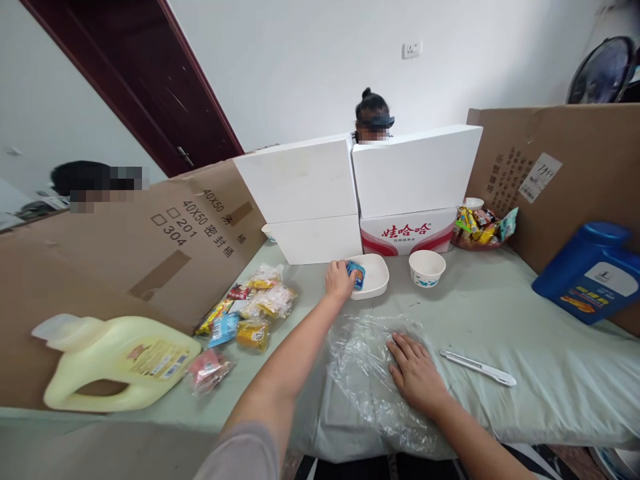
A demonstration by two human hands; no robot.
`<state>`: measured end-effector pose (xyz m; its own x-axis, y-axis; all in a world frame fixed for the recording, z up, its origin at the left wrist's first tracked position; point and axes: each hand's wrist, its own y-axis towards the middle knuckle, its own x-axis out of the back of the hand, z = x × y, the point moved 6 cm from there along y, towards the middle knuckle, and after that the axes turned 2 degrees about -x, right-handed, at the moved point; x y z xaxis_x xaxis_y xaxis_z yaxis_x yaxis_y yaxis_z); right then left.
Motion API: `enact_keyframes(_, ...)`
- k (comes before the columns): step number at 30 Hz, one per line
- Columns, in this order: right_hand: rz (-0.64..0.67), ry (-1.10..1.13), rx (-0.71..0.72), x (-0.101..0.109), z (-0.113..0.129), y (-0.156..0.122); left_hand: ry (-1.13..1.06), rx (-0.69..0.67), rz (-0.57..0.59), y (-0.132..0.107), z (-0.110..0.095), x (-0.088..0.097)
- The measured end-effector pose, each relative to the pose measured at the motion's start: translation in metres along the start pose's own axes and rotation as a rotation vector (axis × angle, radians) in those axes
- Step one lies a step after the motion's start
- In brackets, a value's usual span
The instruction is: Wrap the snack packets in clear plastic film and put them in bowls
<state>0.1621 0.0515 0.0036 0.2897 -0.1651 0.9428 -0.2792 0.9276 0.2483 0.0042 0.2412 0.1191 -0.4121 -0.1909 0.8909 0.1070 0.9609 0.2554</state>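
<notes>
My left hand (pixel 340 281) reaches to the left end of a white oval dish (pixel 379 275). Its fingers are closed on a small blue packet (pixel 357 275), which is at the dish's left side; whether it rests on the bottom I cannot tell. My right hand (pixel 416 371) lies flat, fingers stretched, on a crumpled clear plastic bag (pixel 360 373) spread over the near part of the table. To the right of that hand lies a white utility knife (pixel 479 368). A white paper bowl (pixel 427 269) with a blue pattern stands right of the dish.
Wrapped snacks (pixel 250 310) lie on the left beside a yellow detergent jug (pixel 120 363). White boxes (pixel 320 240) stand behind the dish. A basket of snacks (pixel 483 230) and a blue bottle (pixel 590 273) are at the right. Cardboard (pixel 150 260) walls the sides; two people sit beyond.
</notes>
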Motion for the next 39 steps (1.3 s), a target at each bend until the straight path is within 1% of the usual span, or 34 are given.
enact_keyframes(2,0.004,-0.007,0.002,-0.001,0.001,0.0,-0.038,-0.209,0.115,-0.037,-0.015,-0.005)
enact_keyframes(4,0.005,-0.031,-0.014,-0.002,0.001,-0.001,-0.071,-0.402,0.267,-0.086,-0.025,-0.019)
enact_keyframes(5,0.005,-0.048,-0.041,-0.003,0.0,-0.001,-0.083,-0.507,0.345,-0.112,-0.026,-0.027)
enact_keyframes(6,0.009,-0.064,-0.073,-0.005,-0.002,0.0,-0.062,-0.672,0.414,-0.139,-0.027,-0.035)
enact_keyframes(7,0.017,-0.078,-0.105,-0.006,-0.004,0.0,-0.016,-0.731,0.441,-0.159,-0.021,-0.042)
enact_keyframes(8,0.033,-0.086,-0.132,-0.007,-0.005,0.001,0.029,-0.721,0.454,-0.172,-0.009,-0.046)
enact_keyframes(9,0.053,-0.089,-0.149,-0.008,-0.007,0.001,0.072,-0.683,0.459,-0.181,0.006,-0.049)
enact_keyframes(10,0.076,-0.089,-0.159,-0.008,-0.01,0.002,0.108,-0.611,0.448,-0.185,0.022,-0.048)
enact_keyframes(12,0.102,-0.078,-0.159,-0.002,-0.015,0.001,0.134,-0.466,0.392,-0.189,0.054,-0.038)
enact_keyframes(13,0.101,-0.063,-0.148,0.005,-0.019,-0.001,0.122,-0.418,0.35,-0.191,0.066,-0.029)
enact_keyframes(14,0.09,-0.035,-0.127,0.013,-0.021,-0.004,0.093,-0.401,0.313,-0.195,0.075,-0.02)
enact_keyframes(16,0.061,0.056,-0.049,0.033,-0.024,-0.015,-0.001,-0.458,0.277,-0.21,0.082,-0.002)
enact_keyframes(18,0.067,0.164,0.068,0.051,-0.022,-0.032,-0.086,-0.57,0.306,-0.23,0.08,0.009)
enact_keyframes(20,0.127,0.239,0.199,0.058,-0.015,-0.055,-0.12,-0.642,0.355,-0.25,0.075,0.013)
enact_keyframes(22,0.198,0.255,0.296,0.054,-0.008,-0.078,-0.134,-0.662,0.378,-0.262,0.07,0.013)
enact_keyframes(24,0.224,0.233,0.324,0.047,-0.005,-0.095,-0.186,-0.665,0.373,-0.268,0.064,0.013)
enact_keyframes(26,0.207,0.23,0.293,0.041,-0.005,-0.106,-0.272,-0.626,0.361,-0.268,0.059,0.016)
enact_keyframes(28,0.174,0.293,0.222,0.041,-0.009,-0.109,-0.343,-0.524,0.361,-0.263,0.058,0.019)
enact_keyframes(29,0.157,0.348,0.163,0.043,-0.012,-0.109,-0.368,-0.457,0.369,-0.259,0.058,0.02)
enact_keyframes(32,0.078,0.517,-0.082,0.047,-0.027,-0.098,-0.39,-0.273,0.381,-0.243,0.06,0.022)
enact_keyframes(34,0.011,0.565,-0.24,0.048,-0.038,-0.086,-0.366,-0.206,0.347,-0.226,0.059,0.02)
enact_keyframes(36,-0.05,0.539,-0.35,0.046,-0.046,-0.071,-0.3,-0.159,0.285,-0.206,0.058,0.014)
enact_keyframes(39,-0.107,0.385,-0.449,0.041,-0.053,-0.053,-0.187,-0.073,0.192,-0.179,0.059,-0.003)
